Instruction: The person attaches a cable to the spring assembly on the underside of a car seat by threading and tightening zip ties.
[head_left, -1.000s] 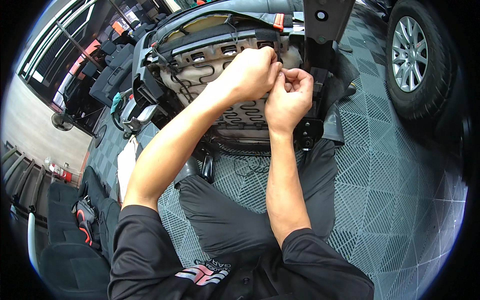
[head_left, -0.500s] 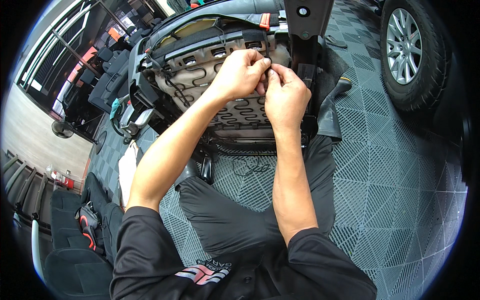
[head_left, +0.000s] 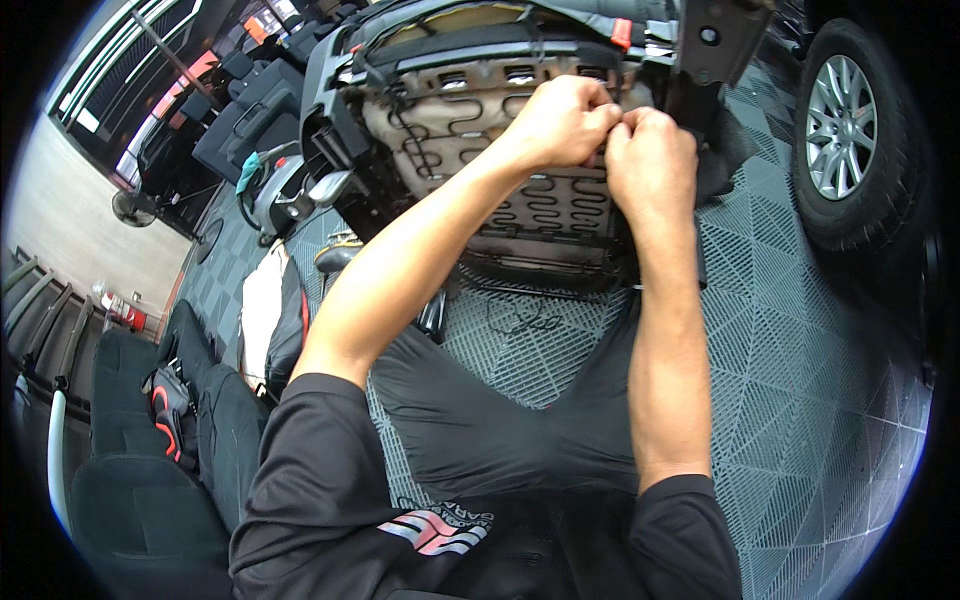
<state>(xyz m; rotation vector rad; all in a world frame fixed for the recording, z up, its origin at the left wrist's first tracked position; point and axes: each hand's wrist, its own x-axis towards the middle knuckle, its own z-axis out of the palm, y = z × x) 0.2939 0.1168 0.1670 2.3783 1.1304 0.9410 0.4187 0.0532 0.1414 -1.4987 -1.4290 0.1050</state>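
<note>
Upturned before me is the underside of a car seat (head_left: 540,208), with black wavy springs over pale backing and a perforated metal rail. My left hand (head_left: 565,125) and my right hand (head_left: 652,172) meet at its upper right, fingers closed in a pinch at nearly one spot. What they grip is small and mostly hidden by the fingertips. An orange-red clip (head_left: 621,33) sits above them on the seat's upper edge, and a dark metal bracket (head_left: 708,55) rises to their right.
A car wheel (head_left: 840,125) stands at right on grey tiled flooring (head_left: 770,350). Loose black seats (head_left: 140,500) lie lower left beside a black-and-red item (head_left: 172,420) and a white-topped bag (head_left: 262,310). A fan (head_left: 130,208) and more seats (head_left: 250,120) are behind, at left.
The view has shifted, so the seat and both arms appear further right. My hands stay pinched together at the same part of the seat, with the right fingers slightly more turned over.
</note>
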